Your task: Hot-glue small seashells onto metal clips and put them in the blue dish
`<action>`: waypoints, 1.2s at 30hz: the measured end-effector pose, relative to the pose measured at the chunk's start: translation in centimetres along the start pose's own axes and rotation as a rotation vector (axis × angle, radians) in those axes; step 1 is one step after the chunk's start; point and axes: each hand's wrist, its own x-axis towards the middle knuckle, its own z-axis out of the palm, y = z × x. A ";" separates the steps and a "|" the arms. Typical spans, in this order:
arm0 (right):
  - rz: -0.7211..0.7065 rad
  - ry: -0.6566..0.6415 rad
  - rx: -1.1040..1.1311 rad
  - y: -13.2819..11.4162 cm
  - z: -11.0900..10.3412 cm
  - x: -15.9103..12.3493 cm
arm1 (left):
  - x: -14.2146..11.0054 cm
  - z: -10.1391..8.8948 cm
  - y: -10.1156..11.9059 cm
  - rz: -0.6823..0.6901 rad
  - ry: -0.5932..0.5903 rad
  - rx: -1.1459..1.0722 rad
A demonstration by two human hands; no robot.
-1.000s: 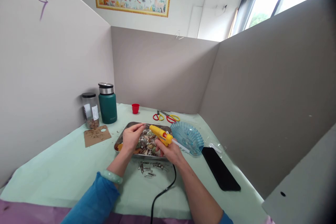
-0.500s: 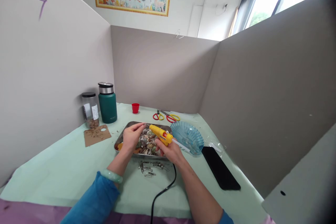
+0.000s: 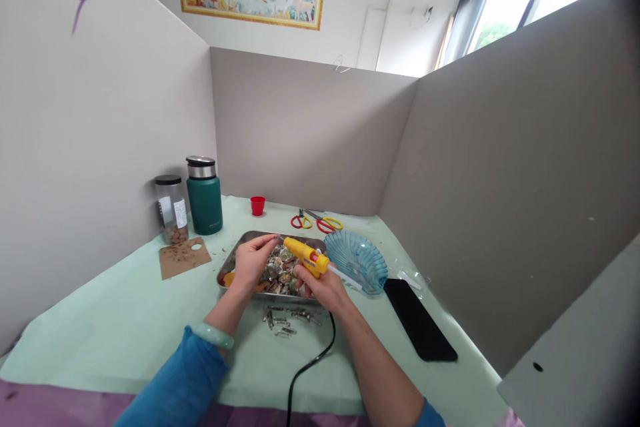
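Observation:
My right hand (image 3: 320,285) is wrapped round a yellow hot glue gun (image 3: 306,257), with a white glue stick (image 3: 345,277) poking out of its back end. The gun's nozzle points left, close to the fingertips of my left hand (image 3: 254,260). Those fingers are pinched together on something too small to make out. Both hands are above a metal tray (image 3: 235,255) of mixed small pieces (image 3: 280,273) that look like shells or ornaments. In front of the tray lie several metal pins (image 3: 283,323) like safety pins or brooch backs.
A blue shell-shaped dish (image 3: 357,260) stands right of the tray, with a black phone-like slab (image 3: 420,320) nearer me. Scissors (image 3: 325,221) and a red cup (image 3: 258,206) are behind. On the left are a green flask (image 3: 205,203), a jar (image 3: 173,213) and brown card (image 3: 185,258). A black cord (image 3: 313,363) runs towards me.
Both hands and the glue gun hold almost the same position. The whole view has shifted very slightly.

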 end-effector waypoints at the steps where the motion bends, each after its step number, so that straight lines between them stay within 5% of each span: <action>1: 0.000 0.004 0.001 0.0 0.0 0.0 | 0.0 0.0 0.0 -0.006 0.001 -0.006; 36: 0.045 0.046 0.034 0.1 0.1 0.2 | -0.2 0.0 0.4 -0.006 0.048 -0.002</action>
